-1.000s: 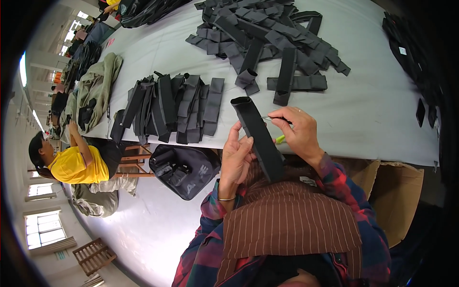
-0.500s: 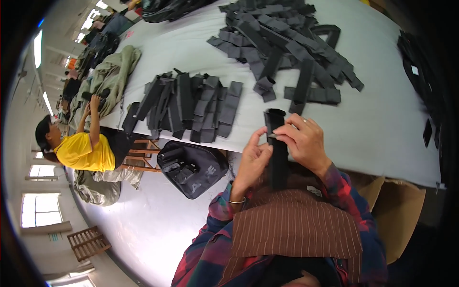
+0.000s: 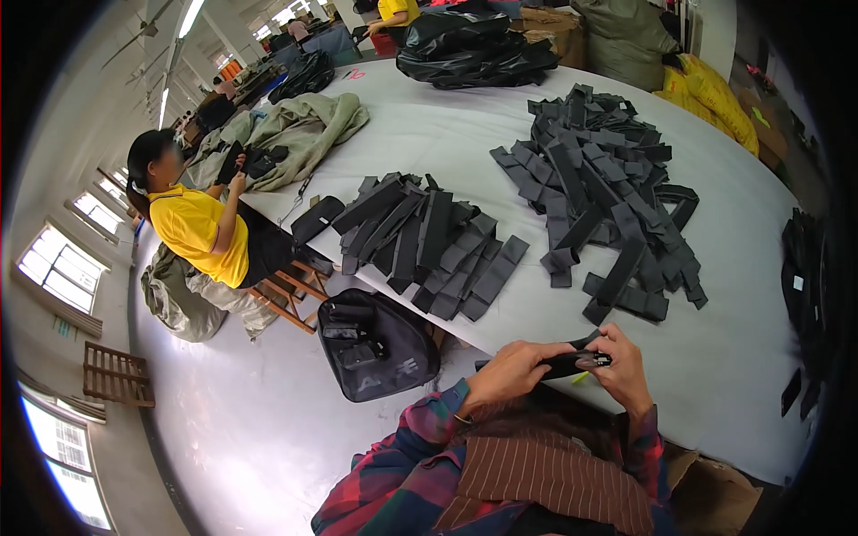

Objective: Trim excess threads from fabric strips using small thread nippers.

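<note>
Close to the table's front edge, a black fabric strip (image 3: pixel 563 365) is stretched between my two hands. My left hand (image 3: pixel 511 375) is closed on its left part, thumb on top. My right hand (image 3: pixel 623 371) pinches the other end, where a small shiny detail shows between the fingers, too small to name. Beyond my hands lies a large heap of similar dark grey strips (image 3: pixel 617 192). A second, smaller bundle of strips (image 3: pixel 420 237) rests to the left, along the table edge.
The white table (image 3: pixel 742 375) curves away. Black plastic bags (image 3: pixel 474 49) and olive cloth (image 3: pixel 308 129) lie on it. Dark pieces (image 3: pixel 804 277) line the right edge. A black bag (image 3: pixel 380 348) stands below, left, near a person in yellow (image 3: pixel 201 223). A cardboard box (image 3: pixel 715 496) sits right.
The strip has turned from upright to nearly level between my hands, and both hands have shifted right and lower in view. My view has swung, showing more of the far room.
</note>
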{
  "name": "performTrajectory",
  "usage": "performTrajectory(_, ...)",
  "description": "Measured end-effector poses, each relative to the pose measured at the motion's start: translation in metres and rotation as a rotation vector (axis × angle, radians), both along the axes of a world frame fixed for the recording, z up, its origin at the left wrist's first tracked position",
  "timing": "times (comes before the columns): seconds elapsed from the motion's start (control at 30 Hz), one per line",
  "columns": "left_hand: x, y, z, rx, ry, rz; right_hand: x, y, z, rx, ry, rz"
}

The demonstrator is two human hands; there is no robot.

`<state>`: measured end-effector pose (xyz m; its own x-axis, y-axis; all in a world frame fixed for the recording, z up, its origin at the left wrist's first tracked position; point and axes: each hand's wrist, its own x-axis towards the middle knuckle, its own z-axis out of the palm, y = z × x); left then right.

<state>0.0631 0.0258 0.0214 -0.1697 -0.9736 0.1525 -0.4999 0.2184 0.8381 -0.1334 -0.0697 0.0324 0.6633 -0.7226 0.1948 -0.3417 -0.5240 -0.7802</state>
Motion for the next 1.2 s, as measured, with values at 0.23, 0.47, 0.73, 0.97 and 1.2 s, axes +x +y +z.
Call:
performTrajectory(0.23,-0.011,-0.021,0.030,-0.502,-0.150,0.365,-0.012,0.006,-0.030,0.383,-0.471,-0.337)
performTrajectory(0.47,-0.030,-0.025,0.000,0.179,0.981,0.260,0.012,0.010,-0.004,0.717,-0.667,-0.475)
performTrajectory(0.73,-0.015,-0.035,0.003,0.142,0.953,0.295,0.024,0.018,-0.019,0.611,-0.603,-0.309)
performTrajectory(0.97,-0.006,-0.025,0.011,0.109,0.849,0.345,0.010,0.019,-0.016,0.398,-0.306,-0.210)
performTrajectory(1.2,0.005,-0.023,0.012,0.195,1.045,0.395,0.002,0.011,-0.003,0.383,-0.421,-0.170)
